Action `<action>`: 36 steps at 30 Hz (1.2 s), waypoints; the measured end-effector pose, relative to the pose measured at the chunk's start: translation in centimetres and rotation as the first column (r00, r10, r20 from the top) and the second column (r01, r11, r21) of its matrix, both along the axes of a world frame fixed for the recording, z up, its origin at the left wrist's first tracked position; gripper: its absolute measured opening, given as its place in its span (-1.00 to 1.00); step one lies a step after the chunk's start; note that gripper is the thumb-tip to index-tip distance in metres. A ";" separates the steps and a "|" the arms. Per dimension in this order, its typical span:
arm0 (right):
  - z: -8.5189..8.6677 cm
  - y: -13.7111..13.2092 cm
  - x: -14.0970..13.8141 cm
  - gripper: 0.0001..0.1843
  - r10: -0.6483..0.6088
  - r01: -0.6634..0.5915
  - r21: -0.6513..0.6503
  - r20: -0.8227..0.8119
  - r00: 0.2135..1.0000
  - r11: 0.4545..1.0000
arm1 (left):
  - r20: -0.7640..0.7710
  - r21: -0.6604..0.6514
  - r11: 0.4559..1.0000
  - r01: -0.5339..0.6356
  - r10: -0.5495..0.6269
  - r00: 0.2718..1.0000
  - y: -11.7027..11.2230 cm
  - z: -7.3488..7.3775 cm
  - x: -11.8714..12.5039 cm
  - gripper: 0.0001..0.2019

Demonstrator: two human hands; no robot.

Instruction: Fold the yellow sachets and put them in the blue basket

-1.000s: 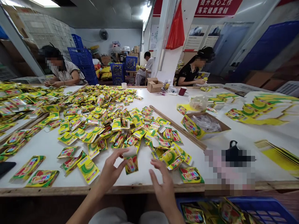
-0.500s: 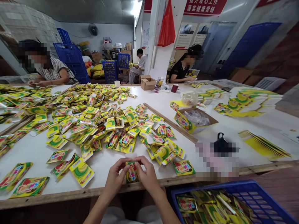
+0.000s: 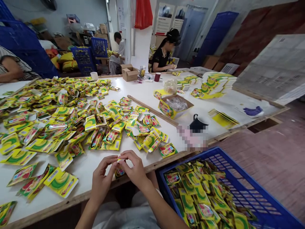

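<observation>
A small yellow and green printed carton is held upright near the table's front edge, between my two hands. My left hand grips its left side, with fingertips and thumb at the top. My right hand pinches the top from the right, where a bit of white flap shows between the fingers. Much of the carton is hidden behind my fingers. Just beyond and to the left lies a heap of similar small cartons, several with open white flaps. One loose carton lies flat left of my left hand.
A blue crate full of filled packs stands low at my right. Wooden strips divide the white table. An open box with plastic bags, a dark cup and flat yellow card lie to the right. Co-workers sit across the table.
The view has turned right, so more of the blue crate shows. My fingers have closed in over the carton's top, and its front is more covered than before.
</observation>
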State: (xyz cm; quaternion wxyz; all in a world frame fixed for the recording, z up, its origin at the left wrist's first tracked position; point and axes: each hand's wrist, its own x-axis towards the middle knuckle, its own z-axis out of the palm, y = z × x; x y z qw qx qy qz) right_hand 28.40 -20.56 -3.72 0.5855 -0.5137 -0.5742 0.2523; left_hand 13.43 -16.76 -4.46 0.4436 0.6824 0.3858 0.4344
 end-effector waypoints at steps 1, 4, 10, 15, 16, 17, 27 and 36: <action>0.0 0.0 -0.1 -0.90 -0.015 0.015 -0.003 0.001 1.000 1.000 | 0.001 -0.014 1.000 -0.007 0.007 1.000 0.0 0.1 0.0 -0.85; 0.0 0.4 -0.5 -0.89 -0.048 0.049 -0.029 0.028 0.998 0.998 | 0.010 -0.049 0.997 -0.054 0.055 0.998 0.0 0.0 0.1 -0.80; 0.6 0.9 -0.4 -0.90 -0.086 0.092 -0.090 0.067 0.994 0.992 | -0.004 -0.026 0.991 -0.129 0.129 0.992 0.5 -0.2 0.7 -0.83; -0.2 0.1 -0.3 -0.89 -0.035 0.037 -0.067 0.026 0.999 0.997 | 0.007 0.047 0.999 -0.027 0.027 1.000 0.5 -0.8 0.2 -0.87; -0.5 0.0 -0.4 -0.89 -0.025 0.026 -0.062 0.020 0.999 0.998 | 0.000 0.058 0.998 -0.007 0.007 1.000 0.4 -0.9 0.0 -0.87; -0.6 0.0 -0.5 -0.89 -0.017 0.018 -0.057 0.015 1.000 0.998 | -0.008 0.066 0.998 0.008 -0.007 1.000 0.3 -0.9 -0.1 -0.87; 3.8 -8.3 9.2 -0.87 -0.561 0.542 0.157 0.336 0.757 0.825 | -0.147 0.104 0.994 -0.044 0.059 0.987 1.6 0.3 0.2 -0.78; 1.8 -8.2 13.4 -0.73 -0.427 0.463 0.147 0.687 0.589 0.874 | -0.163 0.087 0.982 0.167 -0.151 0.975 0.7 0.0 4.5 -0.81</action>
